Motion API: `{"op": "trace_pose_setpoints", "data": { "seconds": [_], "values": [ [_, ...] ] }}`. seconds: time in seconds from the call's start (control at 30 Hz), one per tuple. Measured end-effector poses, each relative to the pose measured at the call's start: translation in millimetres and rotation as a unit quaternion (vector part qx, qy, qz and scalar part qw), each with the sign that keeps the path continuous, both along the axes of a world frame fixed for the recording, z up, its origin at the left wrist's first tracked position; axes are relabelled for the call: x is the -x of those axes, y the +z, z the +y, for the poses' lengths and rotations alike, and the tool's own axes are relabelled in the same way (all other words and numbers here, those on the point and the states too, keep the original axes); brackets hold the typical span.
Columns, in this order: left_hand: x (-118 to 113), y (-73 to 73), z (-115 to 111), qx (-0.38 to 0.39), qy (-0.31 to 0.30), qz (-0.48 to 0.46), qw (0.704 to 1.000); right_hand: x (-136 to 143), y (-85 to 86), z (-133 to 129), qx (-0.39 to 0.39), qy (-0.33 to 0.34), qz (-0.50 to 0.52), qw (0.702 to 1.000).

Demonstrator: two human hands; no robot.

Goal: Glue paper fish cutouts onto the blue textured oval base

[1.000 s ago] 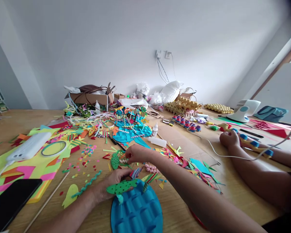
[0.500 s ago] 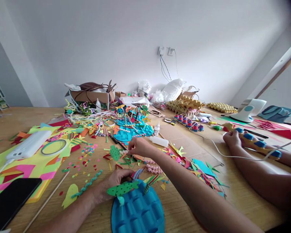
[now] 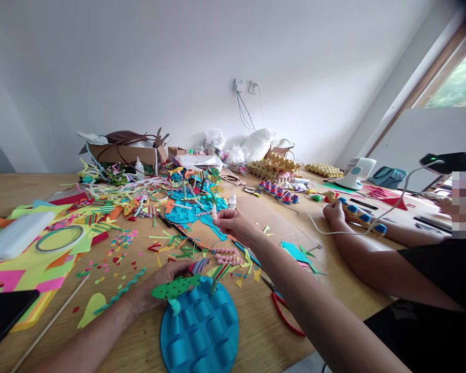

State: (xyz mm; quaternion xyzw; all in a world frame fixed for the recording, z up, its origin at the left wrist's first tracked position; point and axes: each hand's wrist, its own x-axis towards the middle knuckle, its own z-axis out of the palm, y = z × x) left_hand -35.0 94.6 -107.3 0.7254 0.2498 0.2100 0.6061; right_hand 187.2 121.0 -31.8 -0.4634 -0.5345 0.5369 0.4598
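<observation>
My left hand (image 3: 166,282) is at the far left edge of a round blue paper base (image 3: 202,339) with raised loops, gripping its rim; some fingers are hidden behind a green spotted paper fish (image 3: 176,288). That fish stands on a pale green twisted stem. Beside it are a purple striped paper piece (image 3: 199,266) and a red-and-green striped paper fish (image 3: 223,270) on another stem. Farther forward, my right hand (image 3: 235,224) is raised above the table, pinching a pale pink twisted strip (image 3: 214,212) between thumb and fingers. Whatever tops the strip blurs into the background.
Pink twisted strips (image 3: 226,255), red-handled scissors (image 3: 285,313) and paper scraps lie around my right forearm. Finished-looking blue pieces (image 3: 186,212) and a glue bottle (image 3: 232,201) stand beyond. At right, a co-worker's hand (image 3: 334,211) holds a painted egg-carton strip (image 3: 359,213).
My right hand has lifted the pink strip up and forward from the scraps. The view has swung right, showing more of the co-worker and the scissors. My left hand stays at the base.
</observation>
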Motion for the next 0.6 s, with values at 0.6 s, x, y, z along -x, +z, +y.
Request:
{"op": "trace_pose_setpoints", "data": {
  "seconds": [0.6],
  "values": [
    [13.3, 1.6, 14.6, 0.037, 0.104, -0.047, 0.993, -34.1, -13.2, -65.1, 0.044, -0.035, 0.236, 0.97]
  ]
}}
